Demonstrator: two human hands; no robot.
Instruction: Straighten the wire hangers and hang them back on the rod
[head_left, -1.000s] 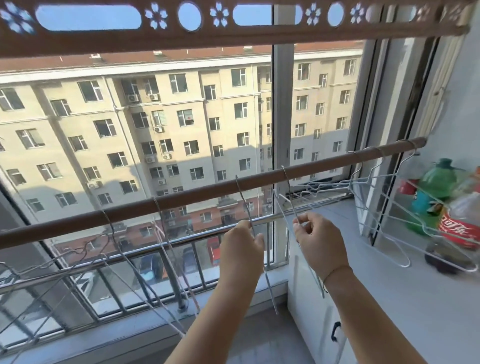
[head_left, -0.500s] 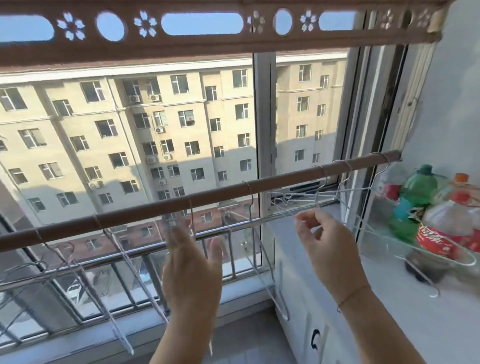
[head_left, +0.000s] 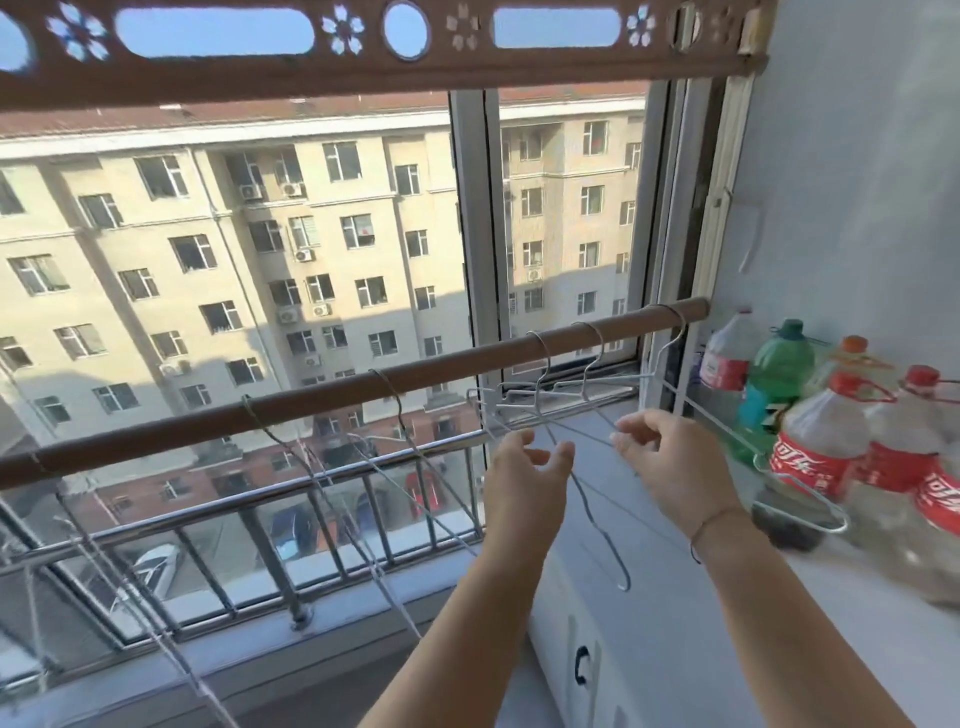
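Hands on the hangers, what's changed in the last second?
The left hand let go of its hanger, opened, and moved right to the wire hanger the right hand pinches; its grip there unclear. The right hand's pinch and the other hangers on the rod stayed.

Just right of your right hand (head_left: 670, 467), two clear bottles (head_left: 815, 415) are showing red labels (head_left: 802, 462) with white Chinese Coca-Cola lettering, only partly legible. Beyond them, the green bottle (head_left: 779, 369) is displaying a white "7".

Plastic bottles (head_left: 810, 447) on white counter (head_left: 675, 597) beside the window railing (head_left: 260, 499)
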